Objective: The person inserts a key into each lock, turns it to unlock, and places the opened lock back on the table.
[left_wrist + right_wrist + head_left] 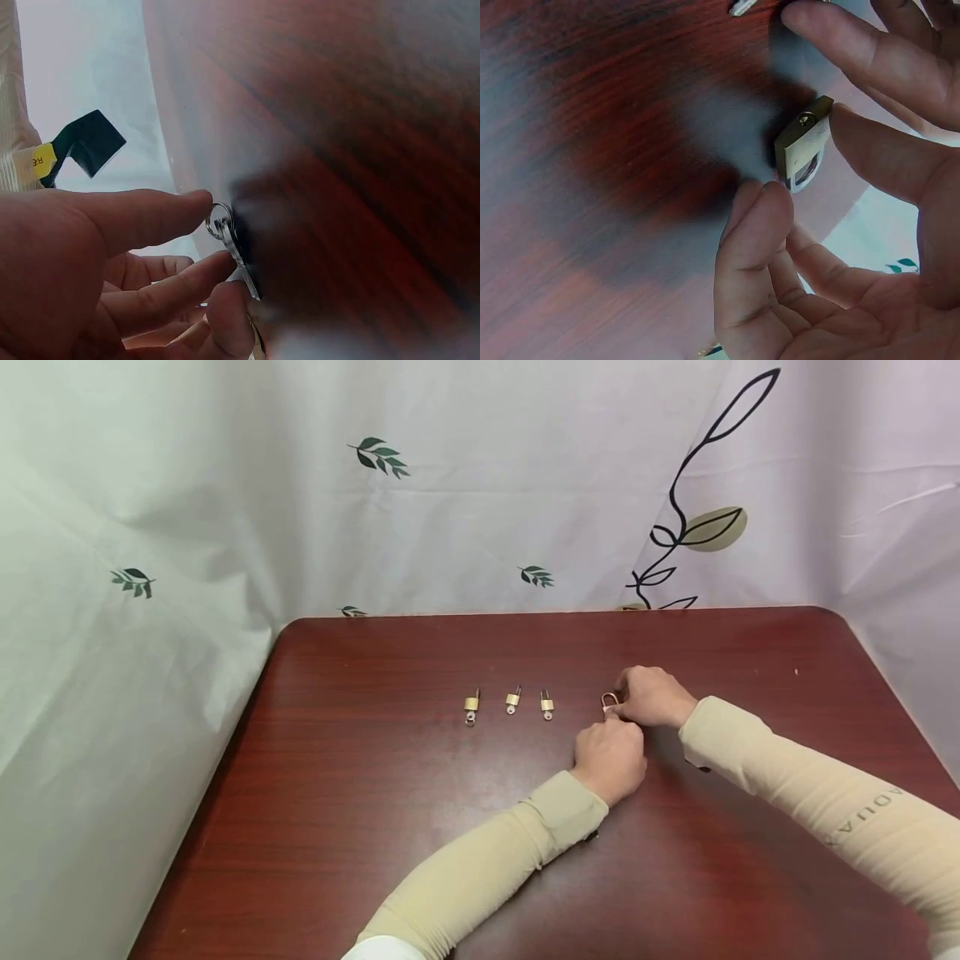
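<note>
A small brass padlock stands on edge at the tabletop, between the thumb and finger of my right hand, which grips it. Its keyhole faces my left hand, and the shackle points to the far side in the head view. My left hand pinches a silver key with a small split ring at its end. The key is close to the padlock but apart from it in the right wrist view. In the head view, the fingers hide the key.
Three more brass padlocks lie in a row to the left: a left one, a middle one and a right one, each with a key at its lower end. The reddish-brown table meets a patterned white curtain behind.
</note>
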Available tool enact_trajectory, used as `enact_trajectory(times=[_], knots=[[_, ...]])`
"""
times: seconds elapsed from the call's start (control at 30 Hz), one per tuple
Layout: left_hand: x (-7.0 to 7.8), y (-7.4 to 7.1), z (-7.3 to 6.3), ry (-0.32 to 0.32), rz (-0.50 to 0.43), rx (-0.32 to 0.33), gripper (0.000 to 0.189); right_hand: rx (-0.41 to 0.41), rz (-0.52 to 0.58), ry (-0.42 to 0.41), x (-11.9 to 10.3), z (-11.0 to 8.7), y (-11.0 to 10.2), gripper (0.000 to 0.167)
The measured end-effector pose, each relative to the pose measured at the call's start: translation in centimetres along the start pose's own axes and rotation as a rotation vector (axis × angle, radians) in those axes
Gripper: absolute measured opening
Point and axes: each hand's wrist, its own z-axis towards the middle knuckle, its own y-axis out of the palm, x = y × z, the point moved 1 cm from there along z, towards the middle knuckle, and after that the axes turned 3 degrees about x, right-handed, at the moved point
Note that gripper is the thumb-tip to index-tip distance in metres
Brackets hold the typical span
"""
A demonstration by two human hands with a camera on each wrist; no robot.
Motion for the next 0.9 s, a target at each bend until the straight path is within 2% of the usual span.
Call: enact_trajectory(times=[0.27, 0.43, 0.57, 0.67, 0.9], knots=[[0.2, 0.2, -0.1, 0.024, 0.047, 0.002, 0.012, 0.004, 0.007, -0.022, -0.1, -0.1, 0.1, 0.042], [-0.1, 0.1, -0.1, 0.023, 0.036, -0.007, 0.013, -0.005, 0.018, -0.009, 0.0, 0.0, 0.3, 0.041], [-0.5, 0.1, 0.1, 0.022, 0.017, -0.039, 0.018, -0.022, 0.034, 0.018, 0.0, 0.2, 0.4, 0.033], [-0.9, 0.1, 0.2, 0.022, 0.005, -0.071, 0.013, -0.028, 0.033, 0.02, 0.0, 0.2, 0.4, 0.029], [-1.6, -0.1, 0.2, 0.021, -0.047, -0.123, 0.016, -0.041, 0.032, 0.039, 0.0, 0.3, 0.3, 0.031]])
